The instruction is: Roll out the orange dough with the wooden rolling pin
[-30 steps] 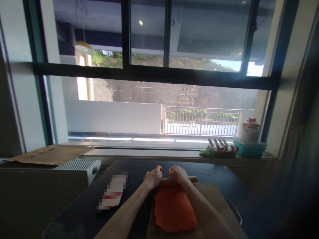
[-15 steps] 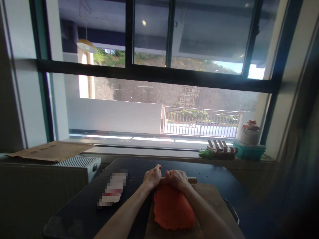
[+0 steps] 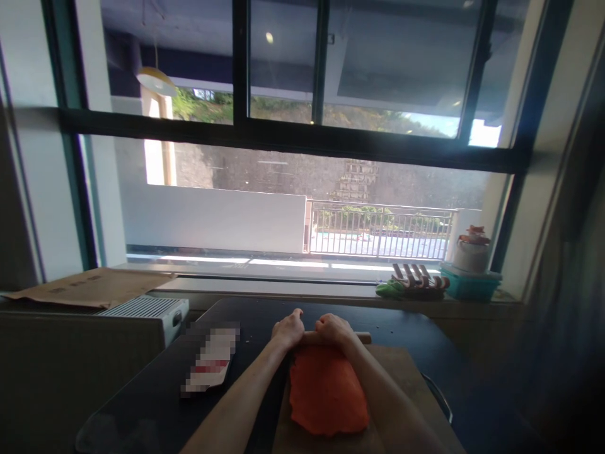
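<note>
A flat sheet of orange dough (image 3: 327,392) lies on a wooden board (image 3: 401,378) on a dark table (image 3: 155,403). A wooden rolling pin (image 3: 362,338) rests across the far edge of the dough. My left hand (image 3: 288,329) and my right hand (image 3: 333,330) sit side by side on the pin, fingers curled down over it. Only the pin's right end shows beyond my right hand.
A blurred white and red packet (image 3: 210,362) lies on the table left of my arms. A white heater (image 3: 144,310) and cardboard (image 3: 89,287) are at the left. On the window sill at right stand a teal box (image 3: 467,285), a white jar (image 3: 470,252) and wooden utensils (image 3: 418,277).
My hands and the rolling pin have stayed at the far edge of the dough with only a slight shift. The view wobbled a little.
</note>
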A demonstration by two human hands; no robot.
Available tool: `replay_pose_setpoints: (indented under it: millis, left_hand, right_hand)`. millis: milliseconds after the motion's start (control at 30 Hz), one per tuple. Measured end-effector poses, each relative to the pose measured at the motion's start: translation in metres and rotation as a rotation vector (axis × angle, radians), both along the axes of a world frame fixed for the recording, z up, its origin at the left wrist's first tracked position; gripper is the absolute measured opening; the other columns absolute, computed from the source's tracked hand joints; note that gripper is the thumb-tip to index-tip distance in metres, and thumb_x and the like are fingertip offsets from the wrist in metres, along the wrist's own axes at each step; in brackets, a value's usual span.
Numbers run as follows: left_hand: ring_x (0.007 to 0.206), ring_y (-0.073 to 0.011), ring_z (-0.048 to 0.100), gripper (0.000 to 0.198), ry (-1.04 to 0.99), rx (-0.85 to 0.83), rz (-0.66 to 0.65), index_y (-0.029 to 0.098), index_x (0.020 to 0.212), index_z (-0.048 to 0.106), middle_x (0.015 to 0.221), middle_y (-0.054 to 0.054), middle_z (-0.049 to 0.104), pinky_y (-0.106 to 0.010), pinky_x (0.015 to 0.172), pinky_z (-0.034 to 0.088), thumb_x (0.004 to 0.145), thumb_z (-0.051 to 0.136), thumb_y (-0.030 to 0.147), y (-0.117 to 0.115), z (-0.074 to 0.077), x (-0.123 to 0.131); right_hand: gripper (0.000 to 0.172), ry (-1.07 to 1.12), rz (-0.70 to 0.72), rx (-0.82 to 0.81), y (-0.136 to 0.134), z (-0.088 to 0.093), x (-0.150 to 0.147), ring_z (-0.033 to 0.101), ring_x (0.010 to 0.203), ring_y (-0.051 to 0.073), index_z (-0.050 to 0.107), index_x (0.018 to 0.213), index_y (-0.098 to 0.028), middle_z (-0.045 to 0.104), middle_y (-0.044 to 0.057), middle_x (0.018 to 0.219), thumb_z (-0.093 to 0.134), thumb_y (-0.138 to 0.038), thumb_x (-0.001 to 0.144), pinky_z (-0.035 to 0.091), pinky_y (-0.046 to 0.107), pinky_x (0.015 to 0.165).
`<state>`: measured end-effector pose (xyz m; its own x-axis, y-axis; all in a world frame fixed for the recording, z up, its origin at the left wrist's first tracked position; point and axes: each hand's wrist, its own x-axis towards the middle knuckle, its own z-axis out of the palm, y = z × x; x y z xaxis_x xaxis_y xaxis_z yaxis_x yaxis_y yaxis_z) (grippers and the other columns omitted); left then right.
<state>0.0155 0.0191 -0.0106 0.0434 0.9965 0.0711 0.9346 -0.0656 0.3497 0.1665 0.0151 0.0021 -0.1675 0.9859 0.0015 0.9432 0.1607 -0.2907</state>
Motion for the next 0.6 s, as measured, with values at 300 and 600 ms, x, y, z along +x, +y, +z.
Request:
replay_pose_setpoints:
  millis: [300,600]
  left_hand:
    - [0.123,-0.0273,0.052,0.049,-0.004,0.063,-0.154,0.018,0.139,0.042,0.132,-0.011,0.059,-0.043,0.102,0.039,0.094,0.026,0.028,-0.051,-0.003,-0.008]
    - [0.124,-0.0174,0.053,0.061,-0.112,-0.104,-0.230,0.012,0.145,0.034,0.139,-0.007,0.055,-0.023,0.100,0.041,0.088,0.036,0.032,-0.051,-0.001,-0.030]
  right_hand:
    - [0.034,0.057,0.016,0.201,-0.058,-0.012,0.001,0.058,0.103,0.020,0.068,0.103,-0.023,0.067,0.005,0.107,0.036,-0.033,0.097,0.040,0.029,0.085]
    - [0.026,0.095,0.226,0.190,-0.087,-0.004,0.028,0.053,0.102,0.022,0.066,0.108,-0.018,0.061,0.008,0.108,0.050,-0.024,0.088,0.039,0.029,0.085]
